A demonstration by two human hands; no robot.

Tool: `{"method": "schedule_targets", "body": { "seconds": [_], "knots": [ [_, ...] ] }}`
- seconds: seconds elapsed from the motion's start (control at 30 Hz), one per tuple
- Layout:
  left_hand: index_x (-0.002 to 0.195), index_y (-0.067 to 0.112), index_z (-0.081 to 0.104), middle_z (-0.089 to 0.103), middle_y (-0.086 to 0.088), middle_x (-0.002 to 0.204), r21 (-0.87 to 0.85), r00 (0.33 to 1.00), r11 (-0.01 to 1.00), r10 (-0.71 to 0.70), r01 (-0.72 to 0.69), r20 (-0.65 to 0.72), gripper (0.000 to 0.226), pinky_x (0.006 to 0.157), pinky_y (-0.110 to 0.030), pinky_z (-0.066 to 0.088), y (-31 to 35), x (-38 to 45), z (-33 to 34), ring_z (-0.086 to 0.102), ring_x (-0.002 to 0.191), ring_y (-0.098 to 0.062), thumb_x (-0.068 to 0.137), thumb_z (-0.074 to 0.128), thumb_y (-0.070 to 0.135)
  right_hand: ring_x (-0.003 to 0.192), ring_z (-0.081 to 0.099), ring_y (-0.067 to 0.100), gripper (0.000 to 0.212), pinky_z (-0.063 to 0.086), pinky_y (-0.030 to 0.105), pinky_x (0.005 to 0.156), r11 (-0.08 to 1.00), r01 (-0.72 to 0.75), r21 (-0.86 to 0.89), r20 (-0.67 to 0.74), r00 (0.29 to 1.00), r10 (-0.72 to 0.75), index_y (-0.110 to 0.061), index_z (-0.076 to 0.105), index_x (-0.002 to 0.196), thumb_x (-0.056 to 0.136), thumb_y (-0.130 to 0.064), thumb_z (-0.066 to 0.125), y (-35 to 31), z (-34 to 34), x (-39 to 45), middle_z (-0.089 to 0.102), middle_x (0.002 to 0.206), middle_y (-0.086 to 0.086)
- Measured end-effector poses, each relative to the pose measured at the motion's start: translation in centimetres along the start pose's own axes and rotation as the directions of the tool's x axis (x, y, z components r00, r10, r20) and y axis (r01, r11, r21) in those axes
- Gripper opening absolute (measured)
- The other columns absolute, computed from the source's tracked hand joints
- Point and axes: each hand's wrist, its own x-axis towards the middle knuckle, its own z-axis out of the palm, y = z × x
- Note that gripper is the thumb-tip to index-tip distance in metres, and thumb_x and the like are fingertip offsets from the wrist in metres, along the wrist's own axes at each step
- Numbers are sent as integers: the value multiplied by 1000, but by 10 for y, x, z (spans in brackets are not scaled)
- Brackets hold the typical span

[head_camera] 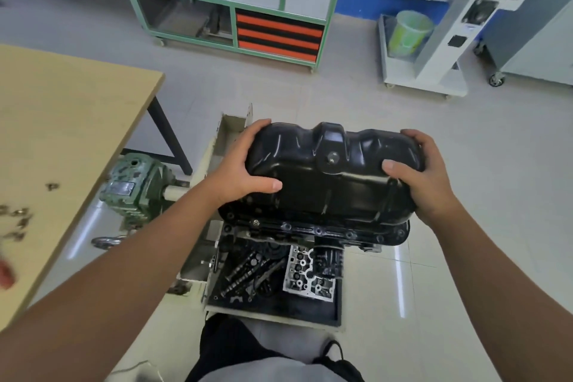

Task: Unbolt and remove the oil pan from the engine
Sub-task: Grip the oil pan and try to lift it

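A wooden table [62, 121] carries scattered bolts [17, 222] — a black tray [279, 310] rests on the tiled floor [465, 164].

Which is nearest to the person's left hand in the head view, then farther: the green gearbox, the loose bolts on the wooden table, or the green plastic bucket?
From the left hand:
1. Green gearbox, just left of it, by the table's edge.
2. Loose bolts, far left on the wooden table.
3. Green plastic bucket, far across the room, upper right.
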Motion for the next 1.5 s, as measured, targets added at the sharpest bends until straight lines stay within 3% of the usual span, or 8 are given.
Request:
{"method": "schedule_targets", "body": {
  "seconds": [0.23,0.37,0.6,0.73,0.9,1.1,1.3,1.5],
  "knots": [
    [152,57,29,43,10,152,-37,998,998,-60,60,-9,114,111,-47,50,1,-5,2,52,136,-13,60,94,42,109,67,11,72,59,38,93,991,-33,-132,-51,998,26,-38,57,128,62,-43,87,-6,1,-10,64,122,-13],
    [159,55,8,28,13,162,271,997,960,-70,74,-24,145,118,-54,38,-9,-27,-2,37,147,-15,44,97,63,118,56,14,44,48,49,104,861,69,-504,-448,831,-329,-27,63,114,78,-46,79,-22,39,-31,56,126,-3],
    [156,46,-26,-4,7,172,667,997,745,-62,20,39,152,125,-63,12,-20,-47,-4,1,159,-21,56,86,73,119,56,37,17,47,55,102,665,487,-566,-218,689,-691,2,70,97,82,-4,74,-35,184,-75,58,124,25],
    [163,45,10,20,2,170,551,994,835,56,8,-99,109,123,-57,25,-32,-56,-75,23,155,-22,76,68,77,115,57,33,20,51,45,99,673,558,-486,-94,732,-675,2,70,100,80,0,72,-55,268,-67,59,121,22],
    [132,9,67,59,-18,131,280,642,846,-92,453,-761,42,99,-49,50,-101,-117,-238,59,118,-38,91,72,19,122,48,19,31,35,24,98,735,498,-460,281,867,-411,-16,66,117,86,-17,67,-74,405,-52,53,130,4],
    [114,10,75,66,-25,119,-149,131,539,-446,829,-885,29,89,-43,53,-194,-275,-370,65,106,-42,88,62,12,86,51,11,36,41,17,67,739,374,-560,614,787,66,-24,59,126,90,-22,65,-41,567,-50,50,111,-1],
    [112,20,73,72,-8,112,-190,139,387,-678,902,-722,29,86,-34,51,-260,-347,-385,63,104,-29,87,74,34,68,59,11,32,49,24,56,738,251,-627,737,499,456,-16,64,122,90,-18,68,7,692,-107,60,87,-2],
    [94,13,62,64,-10,95,-127,190,374,-700,919,-688,23,67,-33,51,-296,-333,-380,65,81,-30,83,72,30,73,67,25,20,60,32,71,644,313,-698,703,473,531,-6,69,77,92,-16,60,53,764,-157,68,73,5]
  ]
}}
